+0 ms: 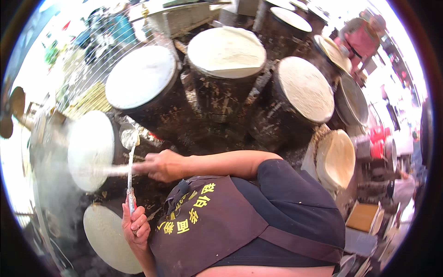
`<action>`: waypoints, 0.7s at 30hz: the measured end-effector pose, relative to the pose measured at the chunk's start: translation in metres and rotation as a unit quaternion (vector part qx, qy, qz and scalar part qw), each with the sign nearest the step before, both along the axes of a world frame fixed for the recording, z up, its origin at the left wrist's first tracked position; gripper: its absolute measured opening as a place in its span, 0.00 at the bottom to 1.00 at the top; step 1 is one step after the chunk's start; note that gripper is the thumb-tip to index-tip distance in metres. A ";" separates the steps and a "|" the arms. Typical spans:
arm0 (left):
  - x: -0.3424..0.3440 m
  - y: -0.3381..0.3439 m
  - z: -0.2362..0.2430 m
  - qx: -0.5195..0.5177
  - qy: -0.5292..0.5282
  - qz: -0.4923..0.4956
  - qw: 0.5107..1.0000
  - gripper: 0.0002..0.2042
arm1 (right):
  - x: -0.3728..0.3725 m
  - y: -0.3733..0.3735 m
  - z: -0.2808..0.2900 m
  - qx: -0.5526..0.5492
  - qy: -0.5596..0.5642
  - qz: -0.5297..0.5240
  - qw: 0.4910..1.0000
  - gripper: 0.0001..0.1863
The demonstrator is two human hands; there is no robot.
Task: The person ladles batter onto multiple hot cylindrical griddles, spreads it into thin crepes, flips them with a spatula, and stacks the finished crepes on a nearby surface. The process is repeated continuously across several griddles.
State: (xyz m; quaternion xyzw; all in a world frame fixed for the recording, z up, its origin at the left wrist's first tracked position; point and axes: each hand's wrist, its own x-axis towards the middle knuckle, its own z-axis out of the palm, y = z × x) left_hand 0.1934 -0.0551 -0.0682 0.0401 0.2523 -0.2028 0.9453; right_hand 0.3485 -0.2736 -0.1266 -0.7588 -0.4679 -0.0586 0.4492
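In front of the brown apron [212, 233], I'm holding the long-handled ladle [130, 181] in the left hand [135, 224], whose fingers are clamping round the grip. The ladle's long axis is running nearly straight up the view with only a slight lean; its bowl is pointing away from the body, and its grip end is sitting toward the lower edge.

The right forearm is lying across the view above the apron, bringing the right hand [164, 165] just beside the ladle's shaft. Its fingers are curling inward, and a pale stick-like streak [108, 171] is running leftward from them; it is too blurred for me to tell whether they are clamping on it.

The bowl is hanging just off the right edge of the upper-left pale disc [90, 143], while the streak is reaching over that disc under hazy steam [50, 184]. The lower-left pale disc [108, 240] is crowding the left hand's outer side. Above, the white-topped drum [140, 78], the middle drum [226, 51] and the right-hand drum [307, 90] are forming a curved edge. Between their rims and the right forearm, a dark gap is leaving the most open room.
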 end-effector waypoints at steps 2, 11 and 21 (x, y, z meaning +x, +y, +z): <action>0.014 -0.002 -0.010 0.014 0.023 -0.043 0.999 0.21 | -0.010 -0.001 0.016 -0.034 -0.018 0.041 0.998 0.21; 0.060 -0.075 -0.003 0.183 0.040 -0.113 0.976 0.16 | 0.021 -0.084 0.023 0.073 0.159 0.098 0.980 0.24; 0.100 -0.145 0.026 0.159 0.002 -0.078 0.984 0.19 | 0.221 -0.335 -0.073 -0.298 -0.057 -0.534 0.789 0.33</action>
